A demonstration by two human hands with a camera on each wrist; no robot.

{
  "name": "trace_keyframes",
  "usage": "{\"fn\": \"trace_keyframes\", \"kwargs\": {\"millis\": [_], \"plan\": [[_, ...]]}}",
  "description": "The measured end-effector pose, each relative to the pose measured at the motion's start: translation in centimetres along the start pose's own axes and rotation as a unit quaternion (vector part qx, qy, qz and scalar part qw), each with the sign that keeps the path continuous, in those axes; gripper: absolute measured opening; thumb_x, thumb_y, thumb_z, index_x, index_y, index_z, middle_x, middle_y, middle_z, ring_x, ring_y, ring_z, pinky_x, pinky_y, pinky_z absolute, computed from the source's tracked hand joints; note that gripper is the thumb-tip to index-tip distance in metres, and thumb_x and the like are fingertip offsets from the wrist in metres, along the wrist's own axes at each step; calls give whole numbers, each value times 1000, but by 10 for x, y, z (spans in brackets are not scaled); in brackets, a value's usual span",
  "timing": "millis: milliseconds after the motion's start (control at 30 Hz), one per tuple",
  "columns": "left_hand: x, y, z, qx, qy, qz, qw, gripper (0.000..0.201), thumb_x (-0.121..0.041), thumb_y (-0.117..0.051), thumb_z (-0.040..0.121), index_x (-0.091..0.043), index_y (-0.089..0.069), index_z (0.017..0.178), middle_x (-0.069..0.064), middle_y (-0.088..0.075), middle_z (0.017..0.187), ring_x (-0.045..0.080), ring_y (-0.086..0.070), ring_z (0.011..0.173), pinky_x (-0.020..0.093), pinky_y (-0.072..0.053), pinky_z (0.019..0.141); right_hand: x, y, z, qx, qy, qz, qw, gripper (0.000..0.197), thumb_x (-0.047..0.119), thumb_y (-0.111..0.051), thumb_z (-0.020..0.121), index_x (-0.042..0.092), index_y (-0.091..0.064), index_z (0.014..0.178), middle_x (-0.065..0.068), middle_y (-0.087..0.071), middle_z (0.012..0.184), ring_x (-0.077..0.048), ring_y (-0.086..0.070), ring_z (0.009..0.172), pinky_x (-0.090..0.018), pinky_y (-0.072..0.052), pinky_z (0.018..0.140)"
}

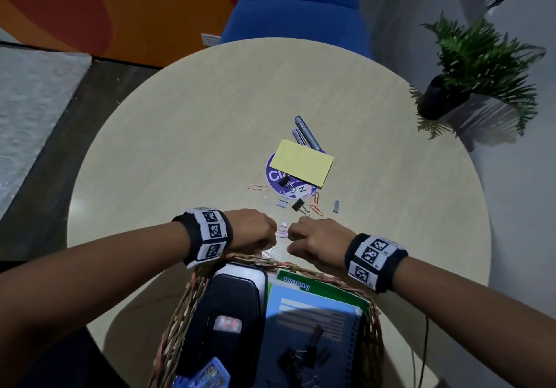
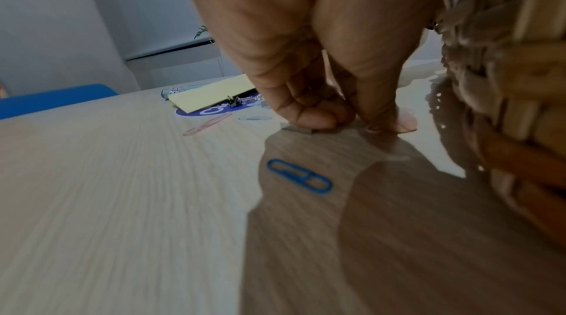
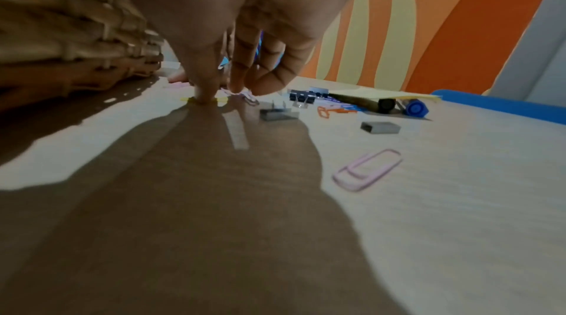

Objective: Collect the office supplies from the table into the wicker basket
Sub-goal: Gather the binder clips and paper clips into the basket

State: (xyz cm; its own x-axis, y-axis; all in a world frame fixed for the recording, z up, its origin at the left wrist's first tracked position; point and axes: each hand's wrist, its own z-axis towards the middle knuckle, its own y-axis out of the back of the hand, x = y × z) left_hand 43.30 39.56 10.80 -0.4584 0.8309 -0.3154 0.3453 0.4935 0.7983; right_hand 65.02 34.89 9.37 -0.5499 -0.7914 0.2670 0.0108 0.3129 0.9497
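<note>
Both hands reach down to the round table just past the wicker basket. My left hand has its fingers curled, and thumb and forefinger pinch a small grey staple strip on the tabletop. My right hand is curled too, its thumb tip pressing a yellow paper clip with the forefinger coming down beside it. A staple block and a pink clip lie between the hands. A blue clip lies under my left wrist.
Beyond the hands lie a yellow sticky pad on a purple round sticker, pens, binder clips, staple blocks and several coloured clips. The basket holds a black case and notebooks. A potted plant stands off the table to the right.
</note>
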Motion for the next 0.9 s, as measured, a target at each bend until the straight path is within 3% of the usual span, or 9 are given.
{"fn": "trace_keyframes", "kwargs": {"millis": [133,333,400,467,533,600,667,767,900], "plan": [[-2,0,1,-6,4,34,999,3,-14,-58,78,-15,-61,78,4,-57,86,23,-52,74,28,-31,58,-2,5,7,22,-31,21,999,5,13,-68,77,18,-67,80,-3,-60,88,-25,-57,84,-28,-39,50],[4,7,-12,-52,40,5,998,12,-29,-58,84,-21,-63,91,-2,-61,95,22,-61,87,30,-45,65,0,14,12,94,-101,8,990,9,11,-56,87,7,-63,92,-11,-55,101,-30,-51,94,-40,-46,68],[9,24,-26,-101,74,-34,992,15,-31,-57,87,-18,-64,93,-1,-62,94,22,-61,86,29,-45,69,0,23,3,74,-133,44,987,10,12,-53,90,7,-62,91,-11,-54,101,-28,-52,93,-39,-46,68],[8,43,-46,-187,96,-86,974,10,-24,-59,87,-15,-63,84,-1,-63,80,21,-60,73,27,-43,66,1,38,-12,25,-182,111,977,12,13,-48,91,9,-59,89,-9,-55,99,-24,-53,88,-36,-46,68],[-4,58,-65,-276,100,-127,947,7,-22,-66,84,-16,-62,84,-7,-60,68,15,-57,61,25,-46,62,3,55,-33,-46,-234,199,951,10,13,-51,89,9,-59,83,-6,-60,90,-21,-56,77,-35,-48,69],[-28,65,-81,-320,85,-167,929,15,-29,-70,82,-18,-66,91,-11,-64,68,8,-60,59,18,-48,61,9,68,-54,-117,-270,279,914,8,10,-60,86,11,-63,79,0,-64,75,-14,-58,67,-27,-49,64],[-59,62,-89,-319,54,-187,927,20,-39,-65,82,-21,-70,89,-10,-70,72,5,-62,64,13,-48,62,23,75,-71,-143,-287,331,888,5,7,-66,84,10,-67,81,7,-63,68,-6,-56,62,-13,-43,61],[-97,41,-87,-268,24,-145,952,27,-48,-51,86,-28,-70,88,-10,-72,79,6,-65,70,22,-51,64,49,73,-91,-147,-303,362,869,9,7,-65,86,10,-70,92,10,-66,69,1,-60,62,-7,-43,62],[-126,12,-77,-202,2,-81,976,31,-46,-43,93,-30,-68,98,-7,-72,84,14,-66,78,26,-51,64,85,66,-107,-94,-269,339,897,13,13,-61,88,16,-72,97,2,-74,84,-5,-65,72,-12,-49,67]]}}
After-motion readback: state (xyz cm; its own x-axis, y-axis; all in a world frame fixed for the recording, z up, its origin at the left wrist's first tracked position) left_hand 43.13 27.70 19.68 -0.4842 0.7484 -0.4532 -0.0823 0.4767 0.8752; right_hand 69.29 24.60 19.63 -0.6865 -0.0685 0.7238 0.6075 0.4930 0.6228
